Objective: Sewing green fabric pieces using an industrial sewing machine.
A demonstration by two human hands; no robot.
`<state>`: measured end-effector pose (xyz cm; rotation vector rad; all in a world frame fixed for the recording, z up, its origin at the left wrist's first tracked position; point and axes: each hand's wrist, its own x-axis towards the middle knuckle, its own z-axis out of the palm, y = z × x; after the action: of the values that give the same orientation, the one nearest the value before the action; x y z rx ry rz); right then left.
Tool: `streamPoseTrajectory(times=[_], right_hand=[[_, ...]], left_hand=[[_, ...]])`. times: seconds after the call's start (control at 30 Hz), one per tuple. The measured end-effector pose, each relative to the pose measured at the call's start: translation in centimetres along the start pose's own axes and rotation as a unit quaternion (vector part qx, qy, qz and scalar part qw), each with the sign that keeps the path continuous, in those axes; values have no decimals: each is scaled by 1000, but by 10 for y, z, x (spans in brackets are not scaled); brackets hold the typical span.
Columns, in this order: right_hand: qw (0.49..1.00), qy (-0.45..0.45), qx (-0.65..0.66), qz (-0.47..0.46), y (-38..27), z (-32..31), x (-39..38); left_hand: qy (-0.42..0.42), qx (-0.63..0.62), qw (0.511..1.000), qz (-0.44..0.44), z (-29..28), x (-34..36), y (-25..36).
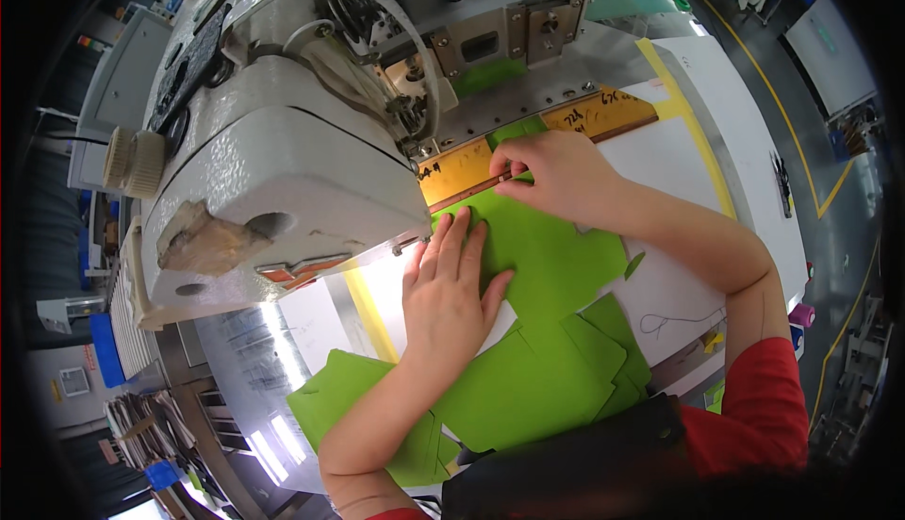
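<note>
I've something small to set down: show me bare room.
White surface between the right forearm and yellow tape; metal tabletop left of the lower-left green piece. Crowded: left hand and right hand at the green sheet along the yellow plate; overlapping green pieces nearer the person.

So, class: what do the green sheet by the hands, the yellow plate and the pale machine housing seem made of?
Green sheet: matte, perhaps coated fabric or synthetic leather; even colour, crisp-cut edges. Yellow plate: probably metal, satin; soft sheen. Machine housing: likely painted metal, glossy; pebbled highlights.
</note>
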<state>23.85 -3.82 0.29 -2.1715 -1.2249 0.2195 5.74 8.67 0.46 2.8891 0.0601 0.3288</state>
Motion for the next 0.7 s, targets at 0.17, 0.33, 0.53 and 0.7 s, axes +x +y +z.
streamPoseTrajectory(times=[0.17,0.33,0.53,0.7], right_hand=[[1000,12,-5,-7,-1,2,-3],[998,46,-8,-29,2,5,-5],[995,51,-71,-53,2,-6,-5],[941,4,-198,-274,-12,17,-25]], left_hand=[[4,29,1000,-7,1,-1,-1],[1,46,999,-6,1,1,-2],[-2,64,998,-2,-1,0,-4],[3,77,997,8,2,3,-1]])
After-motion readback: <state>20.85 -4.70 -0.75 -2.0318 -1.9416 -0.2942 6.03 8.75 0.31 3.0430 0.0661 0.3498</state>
